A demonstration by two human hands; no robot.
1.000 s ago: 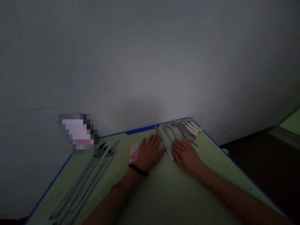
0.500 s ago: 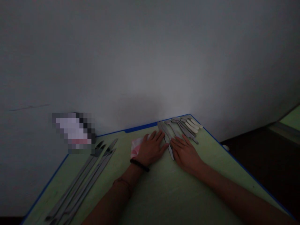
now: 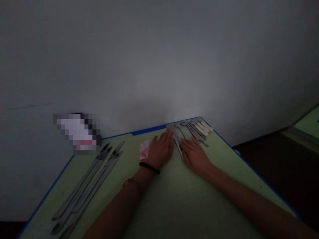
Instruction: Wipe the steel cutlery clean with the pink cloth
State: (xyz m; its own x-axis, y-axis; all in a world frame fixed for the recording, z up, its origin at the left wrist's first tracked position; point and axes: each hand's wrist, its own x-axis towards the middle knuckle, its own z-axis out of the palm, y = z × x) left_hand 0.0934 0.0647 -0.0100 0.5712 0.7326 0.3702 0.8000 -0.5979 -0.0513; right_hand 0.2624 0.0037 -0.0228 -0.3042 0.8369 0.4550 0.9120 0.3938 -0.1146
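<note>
Left hand [image 3: 160, 151] and right hand [image 3: 195, 155] flat, fingers outstretched, over green tabletop [image 3: 174, 196]; knife [image 3: 177, 143] between them closer to far-right cutlery [image 3: 195, 128] than before.

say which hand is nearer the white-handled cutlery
Right. The right hand is just left of and nearer the viewer than the white-handled cutlery; the left hand is farther left, beyond the right.
</note>
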